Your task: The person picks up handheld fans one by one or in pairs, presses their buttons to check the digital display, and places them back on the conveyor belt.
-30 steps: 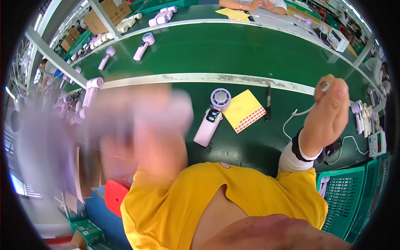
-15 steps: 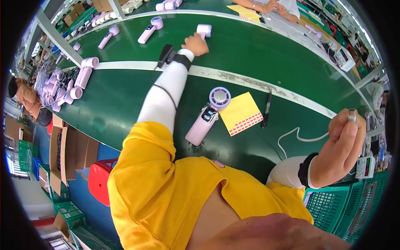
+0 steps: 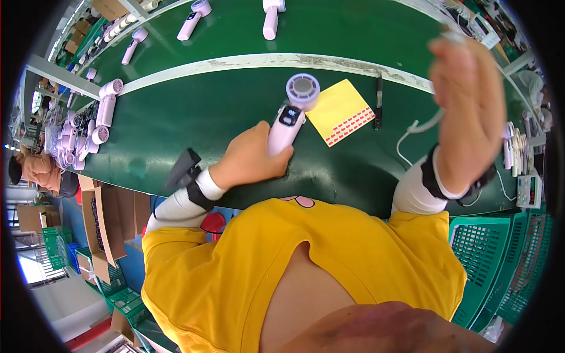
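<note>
My left hand (image 3: 250, 154) is wrapped round the lower handle of a pale pink handheld fan (image 3: 285, 125) lying on the green bench. The fan's round lilac head points away from me, and its small dark display is lit. Raised over the right side of the bench, my right hand (image 3: 468, 106) has its fingers closed together, somewhat blurred. A white cable (image 3: 419, 126) runs from the bench up to this hand, and a pale tip shows faintly at the fingertips. Beside the fan head lies a yellow sheet (image 3: 341, 113) with rows of red arrow stickers.
A black pen (image 3: 378, 101) lies right of the sheet. Beyond the white divider strip (image 3: 235, 63) stands another pink fan (image 3: 271, 19), with more to its left. Several fans are heaped at far left (image 3: 82, 132). Green crates (image 3: 479, 247) stand at lower right, an open carton (image 3: 109, 220) at lower left.
My left hand has let go of the fan on the far strip and come back to grip the near fan's handle. My right hand has moved farther out over the bench. The view has shifted.
</note>
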